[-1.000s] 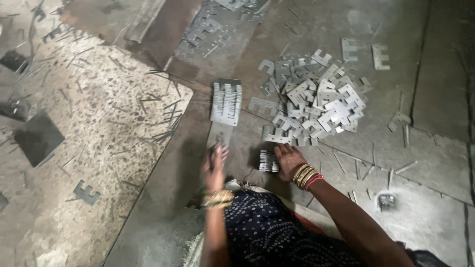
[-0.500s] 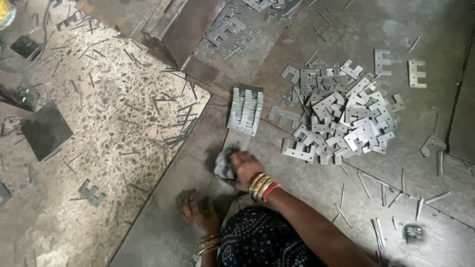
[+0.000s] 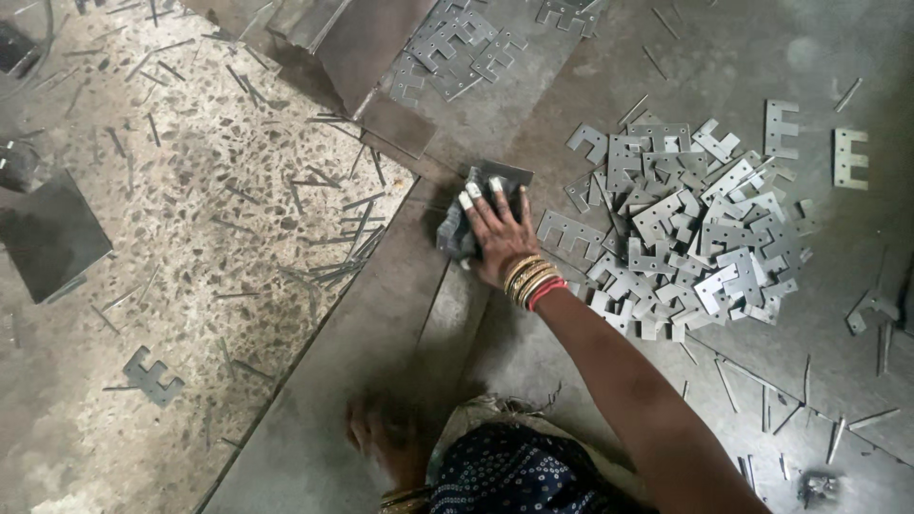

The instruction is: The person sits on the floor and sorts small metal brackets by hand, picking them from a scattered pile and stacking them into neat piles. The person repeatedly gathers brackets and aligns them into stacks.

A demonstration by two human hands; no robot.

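Two bare hands show from above, belonging to a person seated on a workshop floor in a dark dotted garment [image 3: 519,476]. Reaching forward, the right hand [image 3: 497,231] lies palm down on a small stack of stamped metal plates [image 3: 455,233], fingers [image 3: 495,195] spread narrowly over its top and curled at the far edge, apparently to keep the thin pieces squared together; gold and red bangles [image 3: 531,283] ring the wrist. Close to the body, the left hand [image 3: 386,440] rests on the grey metal floor sheet [image 3: 333,381], blurred, so I cannot tell how its fingers sit; it seems to prop the person. Just right of the stack sprawls a loose heap of E-shaped steel stampings [image 3: 700,238], flat, dull grey, with square notches, overlapping at every angle and within easy reach of the right arm. More of these plates [image 3: 457,48] lie farther off at the top. To the left, speckled terrazzo flooring [image 3: 190,219] is strewn with thin straight metal strips [image 3: 333,257], narrow offcuts like slivers. One stray E-shaped piece [image 3: 152,376] lies alone there, near a dark square sheet [image 3: 48,238].
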